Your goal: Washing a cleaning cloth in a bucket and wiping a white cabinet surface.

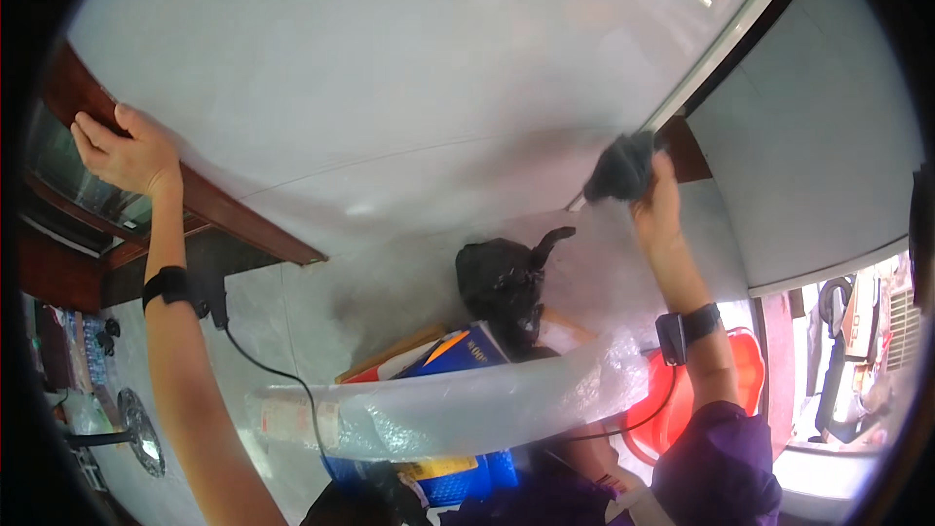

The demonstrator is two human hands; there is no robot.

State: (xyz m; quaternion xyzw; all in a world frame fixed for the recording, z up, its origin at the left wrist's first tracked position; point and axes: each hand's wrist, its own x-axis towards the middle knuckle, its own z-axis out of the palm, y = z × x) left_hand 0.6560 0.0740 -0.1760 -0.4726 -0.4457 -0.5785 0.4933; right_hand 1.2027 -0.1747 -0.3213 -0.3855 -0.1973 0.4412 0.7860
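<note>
My left hand (139, 157) grips the dark red-brown wooden edge (226, 212) of a glass-fronted cabinet (80, 168), with its fingers curled over the wood. In my right hand (661, 215) is a bunched dark grey cloth (621, 166). The cloth lies against the lower part of a pale metal trim strip (730, 36), at the right border of a smooth white panel (350, 73). Both wrists wear black straps with cabled devices. Slight blur softens the cloth's outline.
Below are a black plastic bag (497, 277), a blue box (456, 354) and a long roll in clear plastic wrap (467, 409). A red plastic basin (741, 358) stands at right, near a bright opening. A round metal-looking base (140, 431) is at lower left on the tiled floor (256, 314).
</note>
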